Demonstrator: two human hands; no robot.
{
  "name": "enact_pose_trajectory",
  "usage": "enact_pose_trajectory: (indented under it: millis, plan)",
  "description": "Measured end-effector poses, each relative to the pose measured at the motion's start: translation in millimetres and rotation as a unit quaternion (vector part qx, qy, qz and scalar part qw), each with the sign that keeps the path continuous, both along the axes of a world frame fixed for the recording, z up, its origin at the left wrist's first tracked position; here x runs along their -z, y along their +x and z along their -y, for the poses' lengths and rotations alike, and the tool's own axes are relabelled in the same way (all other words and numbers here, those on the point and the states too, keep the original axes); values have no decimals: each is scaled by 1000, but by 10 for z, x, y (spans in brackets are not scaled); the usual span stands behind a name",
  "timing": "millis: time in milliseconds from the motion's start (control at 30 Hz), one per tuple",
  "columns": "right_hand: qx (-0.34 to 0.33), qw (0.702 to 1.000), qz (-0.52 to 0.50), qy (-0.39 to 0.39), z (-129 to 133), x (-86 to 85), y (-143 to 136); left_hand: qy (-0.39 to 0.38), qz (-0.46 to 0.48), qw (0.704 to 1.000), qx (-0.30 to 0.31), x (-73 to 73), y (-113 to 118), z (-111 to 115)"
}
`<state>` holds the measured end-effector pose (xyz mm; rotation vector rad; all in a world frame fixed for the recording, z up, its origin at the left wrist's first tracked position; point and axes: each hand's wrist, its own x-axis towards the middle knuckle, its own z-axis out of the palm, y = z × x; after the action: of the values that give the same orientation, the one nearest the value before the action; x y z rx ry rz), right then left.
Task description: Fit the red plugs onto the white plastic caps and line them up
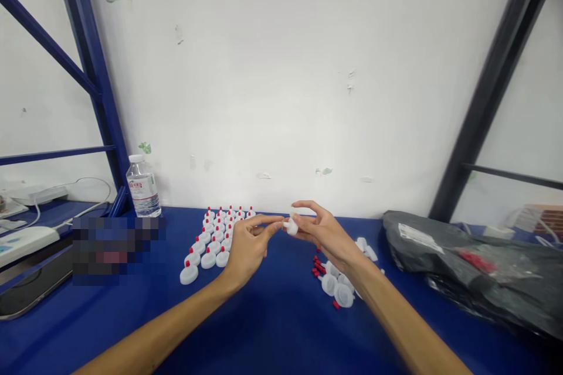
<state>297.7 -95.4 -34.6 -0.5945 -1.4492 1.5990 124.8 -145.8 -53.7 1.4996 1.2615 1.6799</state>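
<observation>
My right hand (323, 231) holds a white nozzle cap (291, 227) between thumb and fingers, its spout turned to the left. My left hand (253, 240) is closed in a pinch right at the spout's end; whatever is between those fingertips is hidden. Left of my hands stand rows of white nozzle caps (208, 259) with red tips pointing up. Under my right forearm lies a loose pile of white caps (343, 295), with small red tips (319, 268) scattered beside it.
A water bottle (143, 187) stands at the back left against the wall. At the left edge lie a phone (37, 281) and a white power strip (26, 246). A dark plastic bag (475, 275) covers the right side of the blue table (272, 328).
</observation>
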Motion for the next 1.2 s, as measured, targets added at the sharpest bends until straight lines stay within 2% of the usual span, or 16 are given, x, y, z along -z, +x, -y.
enact_pose_trajectory:
  millis: [200, 300, 400, 533, 633, 767, 900, 1033, 1200]
  plan:
    - [-44, 988, -94, -111, 26, 60, -104, 14, -39, 999, -15, -22, 11, 31]
    - [-46, 988, -78, -122, 63, 56, -136, 10, -39, 999, -7, -19, -3, 9]
    - [-21, 993, -13, -116, 80, 43, -131, 21, -57, 998, 0, -109, -34, 6]
    - [38, 994, 36, -101, 15, 28, -58, 120, -181, 976, -18, -339, -161, 127]
    - [66, 992, 27, -102, -37, -19, 14, 128, -319, 939, -16, -416, -368, 326]
    - [64, 994, 14, -87, -9, -143, 91, 46, -456, 886, -67, -287, -760, 617]
    - [57, 997, 10, -51, 39, -228, 147, -85, -527, 839, -106, -116, -1063, 774]
    - [74, 996, 13, -51, 40, -245, 181, -143, -561, 809, -102, -47, -1142, 759]
    - [85, 995, 32, -30, 37, -292, 221, -159, -569, 802, -90, -2, -1168, 662]
